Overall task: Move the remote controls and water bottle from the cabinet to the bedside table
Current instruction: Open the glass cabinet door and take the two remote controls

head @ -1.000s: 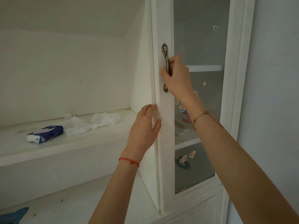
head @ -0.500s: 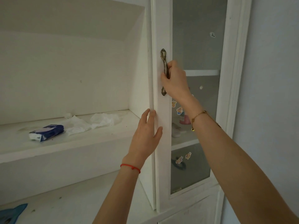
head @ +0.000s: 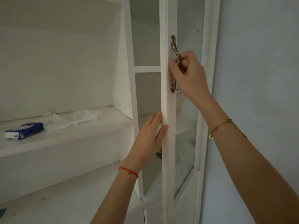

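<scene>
Our right grip [head: 188, 73] clenches round the brass handle [head: 175, 62]; our left grip [head: 151, 135] lies flat against the cabinet door [head: 165, 110] edge. We judge we're opening it; remotes and bottle aren't discernible inside yet.

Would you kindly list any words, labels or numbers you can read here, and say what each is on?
No text can be read.
Blue tissue pack on the open shelf: print on its wrapper too blurred to read.
Stickers on the glass cabinet door: small cartoon figures, no readable lettering.
Brass handle: no marking visible.
</scene>
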